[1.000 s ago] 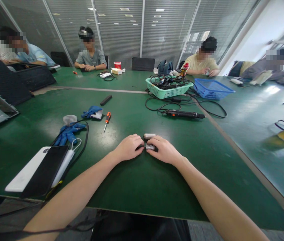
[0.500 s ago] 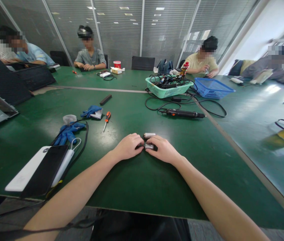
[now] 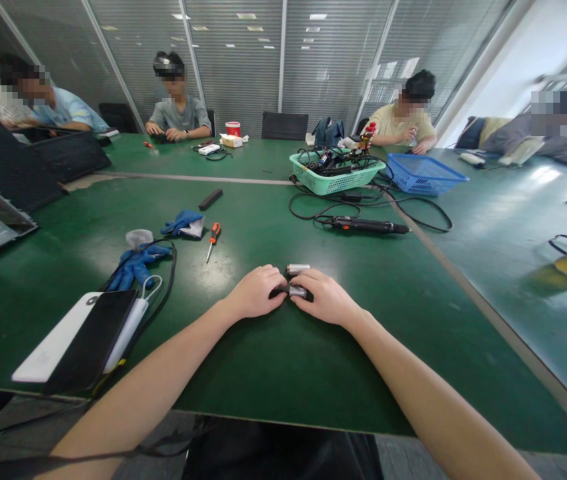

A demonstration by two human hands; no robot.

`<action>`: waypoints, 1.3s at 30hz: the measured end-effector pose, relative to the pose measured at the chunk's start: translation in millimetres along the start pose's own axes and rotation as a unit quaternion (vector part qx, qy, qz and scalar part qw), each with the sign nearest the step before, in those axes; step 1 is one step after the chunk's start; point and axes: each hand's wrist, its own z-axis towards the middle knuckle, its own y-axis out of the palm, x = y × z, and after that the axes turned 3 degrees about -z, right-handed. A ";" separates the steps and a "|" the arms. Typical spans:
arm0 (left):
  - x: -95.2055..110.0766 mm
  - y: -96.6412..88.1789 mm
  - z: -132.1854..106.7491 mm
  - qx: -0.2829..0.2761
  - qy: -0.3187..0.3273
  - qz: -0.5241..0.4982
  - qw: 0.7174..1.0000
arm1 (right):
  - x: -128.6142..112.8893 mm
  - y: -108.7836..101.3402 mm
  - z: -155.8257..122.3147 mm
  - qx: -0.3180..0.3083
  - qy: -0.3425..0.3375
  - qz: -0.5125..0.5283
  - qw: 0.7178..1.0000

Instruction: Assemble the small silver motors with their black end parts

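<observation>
My left hand [image 3: 257, 292] is closed, its fingertips pinching a small black part [image 3: 278, 291] low over the table. Facing it, my right hand [image 3: 329, 299] grips a short silver cylinder [image 3: 297, 291] with a dark end. The black part and the cylinder meet end to end between my fingers; whether they are joined I cannot tell. Just beyond my fingertips, a second silver cylinder [image 3: 298, 269] lies on the green table [image 3: 283, 373].
An orange-handled screwdriver [image 3: 214, 233], a dark block [image 3: 211, 199] and blue gloves [image 3: 136, 265] lie ahead to the left. A black electric screwdriver [image 3: 369, 226] with its cable, a green basket [image 3: 336, 184] and a blue basket [image 3: 426, 176] stand to the right. Several people sit around.
My hands have stayed nearly in place. The silver cylinder between my fingers has turned slightly, and more of its dark right end shows.
</observation>
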 end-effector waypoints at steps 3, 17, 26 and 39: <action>0.9 -0.8 0.3 -0.001 0.003 -0.002 1.000 | -4.6 -2.8 1.1 -0.004 0.003 -0.017 1.000; 3.3 -3.7 0.3 -0.010 0.008 -0.010 1.000 | -9.1 7.3 2.5 -0.012 0.003 -0.060 0.998; 2.9 -3.4 0.9 -0.018 0.010 -0.001 1.000 | -9.4 4.6 2.2 -0.010 0.008 -0.053 0.998; 0.5 -1.3 1.9 -0.031 0.028 0.008 0.999 | -8.1 4.4 3.0 -0.009 0.015 -0.057 0.998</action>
